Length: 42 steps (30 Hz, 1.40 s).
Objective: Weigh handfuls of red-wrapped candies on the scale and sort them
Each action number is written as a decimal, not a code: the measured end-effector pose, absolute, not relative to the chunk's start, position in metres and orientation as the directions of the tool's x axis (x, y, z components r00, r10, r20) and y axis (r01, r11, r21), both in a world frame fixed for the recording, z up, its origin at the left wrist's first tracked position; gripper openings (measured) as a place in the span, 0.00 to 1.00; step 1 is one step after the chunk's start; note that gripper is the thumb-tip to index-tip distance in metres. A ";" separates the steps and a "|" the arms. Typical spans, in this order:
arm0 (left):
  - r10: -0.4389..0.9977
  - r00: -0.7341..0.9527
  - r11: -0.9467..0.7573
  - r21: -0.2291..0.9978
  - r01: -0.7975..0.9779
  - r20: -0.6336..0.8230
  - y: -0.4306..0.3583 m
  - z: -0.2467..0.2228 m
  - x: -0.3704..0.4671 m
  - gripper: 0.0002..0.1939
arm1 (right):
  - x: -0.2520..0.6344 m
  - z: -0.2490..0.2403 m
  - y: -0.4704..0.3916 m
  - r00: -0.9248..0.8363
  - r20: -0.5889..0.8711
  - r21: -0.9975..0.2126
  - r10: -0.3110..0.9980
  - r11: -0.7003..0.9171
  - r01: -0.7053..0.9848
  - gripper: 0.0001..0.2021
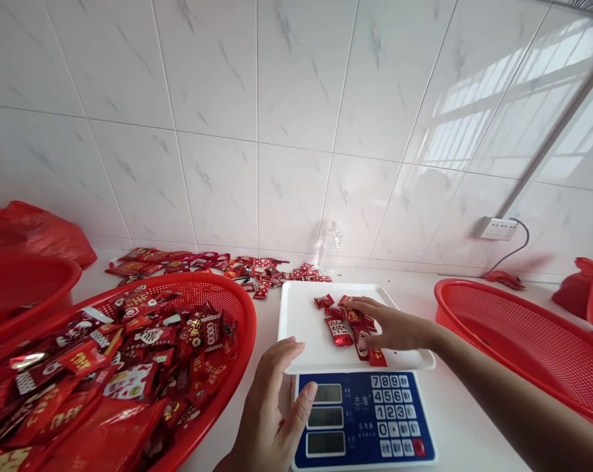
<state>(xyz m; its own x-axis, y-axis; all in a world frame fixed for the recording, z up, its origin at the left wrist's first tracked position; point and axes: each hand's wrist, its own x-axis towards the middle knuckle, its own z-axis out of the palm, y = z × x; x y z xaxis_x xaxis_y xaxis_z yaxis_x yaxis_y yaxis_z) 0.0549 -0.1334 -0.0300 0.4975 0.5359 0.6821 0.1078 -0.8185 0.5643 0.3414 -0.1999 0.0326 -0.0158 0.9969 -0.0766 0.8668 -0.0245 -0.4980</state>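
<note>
Packet-filled red basket (pixel 250 322), white tray (pixel 296 314) holding packets (pixel 339 332)

left hand (pixel 269 403), right hand (pixel 392 326) and right forearm (pixel 498 387) bare

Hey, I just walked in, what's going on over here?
A person has their right hand over a small pile of red packets on the white tray of a scale; whether its grip has closed on any is unclear. The left hand is open by the tray's near left corner, holding nothing visible. To the left, a red basket is heaped with packets, and more lie loose along the wall. Another red basket stands to the right.
</note>
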 end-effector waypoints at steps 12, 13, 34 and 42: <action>0.554 0.474 -0.810 0.575 0.116 0.684 -0.134 -0.030 0.057 0.20 | 0.348 0.006 -0.217 0.165 0.040 -0.470 0.986 -0.127 0.874 0.23; 0.551 0.474 -0.813 0.570 0.118 0.687 -0.134 -0.030 0.057 0.20 | 0.346 0.004 -0.216 0.178 0.059 -0.463 0.982 -0.131 0.876 0.21; 0.615 0.671 -0.281 0.910 -0.304 0.414 -0.156 -0.027 0.061 0.19 | 0.221 0.033 -0.232 -0.183 0.609 -0.616 0.772 0.605 0.504 0.20; 0.585 0.776 -0.021 0.961 -0.275 0.234 -0.151 -0.018 0.063 0.11 | 0.203 0.014 -0.228 -0.176 0.505 -0.720 0.845 0.525 0.455 0.27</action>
<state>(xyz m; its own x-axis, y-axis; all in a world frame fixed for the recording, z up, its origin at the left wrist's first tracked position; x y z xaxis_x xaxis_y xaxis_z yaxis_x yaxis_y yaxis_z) 0.0633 -0.1513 -0.0181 0.7762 0.5853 0.2344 -0.2747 -0.0207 0.9613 0.2027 -0.2276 0.0141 -0.1759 0.8450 0.5049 0.4550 0.5246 -0.7195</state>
